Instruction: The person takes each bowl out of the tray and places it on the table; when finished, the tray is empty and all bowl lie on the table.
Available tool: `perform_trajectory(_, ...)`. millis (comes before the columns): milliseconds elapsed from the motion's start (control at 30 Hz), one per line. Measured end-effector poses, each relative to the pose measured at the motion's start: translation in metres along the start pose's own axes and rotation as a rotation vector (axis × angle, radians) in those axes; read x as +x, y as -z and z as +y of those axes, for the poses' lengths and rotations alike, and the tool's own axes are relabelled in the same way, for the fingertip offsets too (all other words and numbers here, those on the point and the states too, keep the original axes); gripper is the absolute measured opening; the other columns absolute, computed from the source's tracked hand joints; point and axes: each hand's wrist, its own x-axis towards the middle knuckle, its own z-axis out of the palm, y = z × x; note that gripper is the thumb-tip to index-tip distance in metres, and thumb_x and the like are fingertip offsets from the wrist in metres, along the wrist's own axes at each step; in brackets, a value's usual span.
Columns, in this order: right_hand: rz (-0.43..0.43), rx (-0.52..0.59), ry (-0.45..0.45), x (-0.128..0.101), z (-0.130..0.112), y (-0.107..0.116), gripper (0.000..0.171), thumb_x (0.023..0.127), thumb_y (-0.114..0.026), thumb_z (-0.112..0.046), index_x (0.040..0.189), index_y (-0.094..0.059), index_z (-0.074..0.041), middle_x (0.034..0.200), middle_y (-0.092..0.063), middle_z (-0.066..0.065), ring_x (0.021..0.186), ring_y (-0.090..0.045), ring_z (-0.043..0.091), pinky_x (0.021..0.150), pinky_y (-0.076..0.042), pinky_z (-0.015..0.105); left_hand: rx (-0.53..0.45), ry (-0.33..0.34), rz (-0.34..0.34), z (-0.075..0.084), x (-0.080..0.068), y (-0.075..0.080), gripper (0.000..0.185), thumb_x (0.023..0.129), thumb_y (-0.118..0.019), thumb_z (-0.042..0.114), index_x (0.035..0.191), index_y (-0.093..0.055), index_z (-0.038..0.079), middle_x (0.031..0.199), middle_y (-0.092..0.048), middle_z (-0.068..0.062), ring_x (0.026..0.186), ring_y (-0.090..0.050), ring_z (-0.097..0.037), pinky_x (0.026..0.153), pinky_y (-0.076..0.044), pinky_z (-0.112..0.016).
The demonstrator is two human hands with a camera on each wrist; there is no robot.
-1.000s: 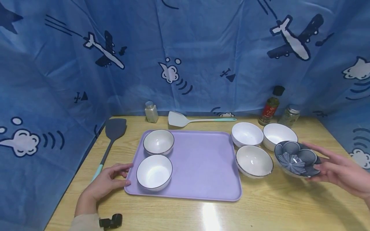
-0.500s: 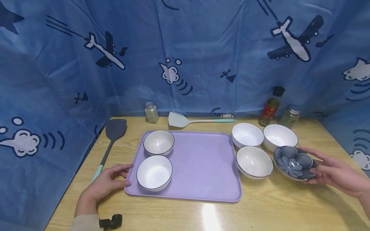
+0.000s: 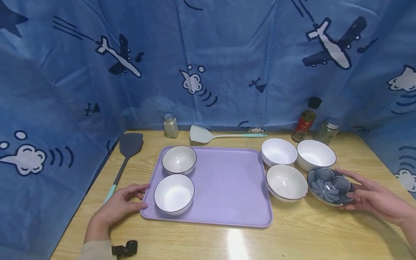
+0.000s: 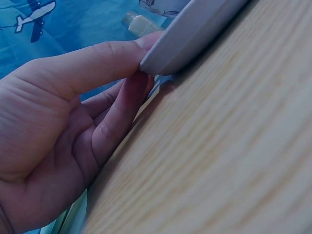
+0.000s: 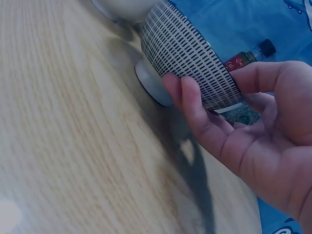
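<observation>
My right hand (image 3: 352, 189) grips a dark blue patterned bowl (image 3: 329, 186) low over the wooden table, right of three white bowls (image 3: 286, 181). In the right wrist view my fingers (image 5: 185, 92) curl round the blue bowl's (image 5: 190, 53) dotted outer wall and the thumb lies at its rim; its foot is at or just above the tabletop. My left hand (image 3: 143, 196) pinches the left edge of a purple tray (image 3: 227, 187). Seen from the left wrist, the thumb (image 4: 117, 53) lies over the tray's rim (image 4: 195, 29) and the fingers lie beneath. Two white bowls (image 3: 173, 195) stand on the tray's left side.
A dark spatula (image 3: 130, 144) lies left of the tray, a pale one (image 3: 203, 134) behind it. A shaker (image 3: 170, 125), a sauce bottle (image 3: 304, 121) and a jar (image 3: 326, 130) stand along the back. Blue printed cloth walls in the table.
My right hand has brought the blue bowl down towards the table and slightly nearer. The left hand and the tray have stayed still.
</observation>
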Motion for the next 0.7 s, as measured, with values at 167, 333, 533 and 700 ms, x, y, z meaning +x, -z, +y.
perform_trajectory(167,-0.028,0.068,0.007,0.002,0.003,0.000,0.072,0.104,-0.031,0.005,0.158,-0.017,-0.041,0.132,-0.053,-0.022,0.109,-0.068,0.025,0.089,-0.056,0.045,0.003,-0.010,-0.001,0.000,0.000,0.000,0.067,0.080,-0.083,0.037,0.140,-0.059,0.020,0.131,-0.060,-0.004,0.108,-0.055,-0.018,0.092,-0.042,-0.018)
perform_trajectory(333,0.015,0.073,0.015,0.000,0.009,-0.002,0.069,0.106,-0.030,0.002,0.156,-0.019,-0.043,0.129,-0.051,-0.018,0.104,-0.070,0.027,0.086,-0.058,0.042,0.000,-0.021,-0.003,0.002,0.000,0.000,0.066,0.080,-0.083,0.036,0.140,-0.059,0.019,0.131,-0.060,-0.005,0.108,-0.056,-0.018,0.092,-0.042,-0.017)
perform_trajectory(533,0.180,-0.157,0.023,-0.005,0.014,-0.002,0.060,0.109,-0.032,-0.009,0.157,-0.019,-0.043,0.121,-0.055,-0.022,0.092,-0.073,0.027,0.073,-0.058,0.035,0.023,-0.008,0.004,0.003,-0.001,0.000,0.067,0.081,-0.083,0.037,0.140,-0.059,0.018,0.132,-0.060,-0.005,0.108,-0.055,-0.019,0.092,-0.042,-0.018)
perform_trajectory(700,0.323,-0.202,0.022,-0.008,0.013,0.003,0.053,0.109,-0.037,-0.014,0.151,-0.030,-0.046,0.111,-0.061,-0.024,0.079,-0.070,0.020,0.065,-0.055,0.031,0.015,-0.001,0.005,0.002,-0.001,-0.001,0.067,0.080,-0.083,0.035,0.140,-0.059,0.017,0.132,-0.060,-0.006,0.109,-0.056,-0.019,0.092,-0.042,-0.016)
